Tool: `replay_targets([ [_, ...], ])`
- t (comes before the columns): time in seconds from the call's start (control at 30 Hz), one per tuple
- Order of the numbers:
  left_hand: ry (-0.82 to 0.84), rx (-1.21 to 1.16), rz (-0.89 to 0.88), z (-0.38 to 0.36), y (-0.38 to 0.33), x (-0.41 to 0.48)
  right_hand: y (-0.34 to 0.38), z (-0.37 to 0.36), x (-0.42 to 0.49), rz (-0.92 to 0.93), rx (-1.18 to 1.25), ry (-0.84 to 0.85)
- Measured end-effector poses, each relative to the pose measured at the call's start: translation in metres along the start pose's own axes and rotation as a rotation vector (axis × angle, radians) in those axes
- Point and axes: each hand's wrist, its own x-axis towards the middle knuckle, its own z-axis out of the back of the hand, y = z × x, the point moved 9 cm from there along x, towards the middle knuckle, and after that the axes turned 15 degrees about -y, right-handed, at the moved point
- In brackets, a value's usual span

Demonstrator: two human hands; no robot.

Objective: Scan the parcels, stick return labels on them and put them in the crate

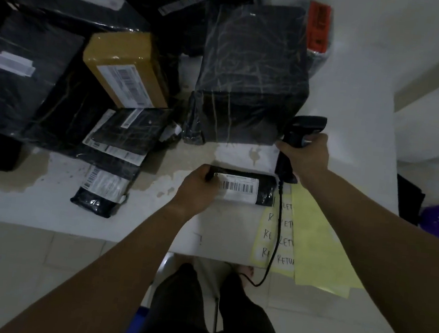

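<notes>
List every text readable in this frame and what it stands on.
"RETU": handwritten, cut off, on white stickers of the yellow label sheet.
Barcode label on the small black plastic-wrapped parcel: print too small to read.
Labels on the other wrapped parcels, and the orange sticker: blurred, unreadable.

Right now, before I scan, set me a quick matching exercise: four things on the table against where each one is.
Things:
1 scanner
2 small black parcel
3 brown parcel
4 yellow label sheets

Places:
A under the scanner's cable
B gripped by the right hand
C held at one end by the left hand
D among the black parcels, far left

Pairs: 1-B, 2-C, 3-D, 4-A.
</notes>
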Motion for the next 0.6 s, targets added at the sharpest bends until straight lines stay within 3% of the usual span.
replay_targets([
  [0.1,-0.137,0.233,-0.201,0.005,-0.009,0.009,0.0,-0.002,0.001,0.044,-0.013,-0.011],
  [0.2,-0.195,0.297,-0.332,0.006,-0.013,0.01,-0.001,0.0,0.001,0.065,-0.015,-0.019],
  [0.37,-0.194,0.228,-0.33,0.008,-0.006,0.004,-0.013,0.015,0.001,-0.006,0.028,0.073],
  [0.43,-0.252,0.284,-0.414,0.014,-0.014,-0.005,-0.021,0.039,0.002,-0.029,0.082,0.08],
  [0.53,-0.379,0.275,-0.571,0.024,-0.035,-0.032,-0.036,0.094,0.007,0.118,0.028,-0.012],
  [0.6,-0.332,0.25,-0.654,0.011,-0.055,-0.057,-0.052,0.127,0.006,0.234,-0.087,-0.045],
])
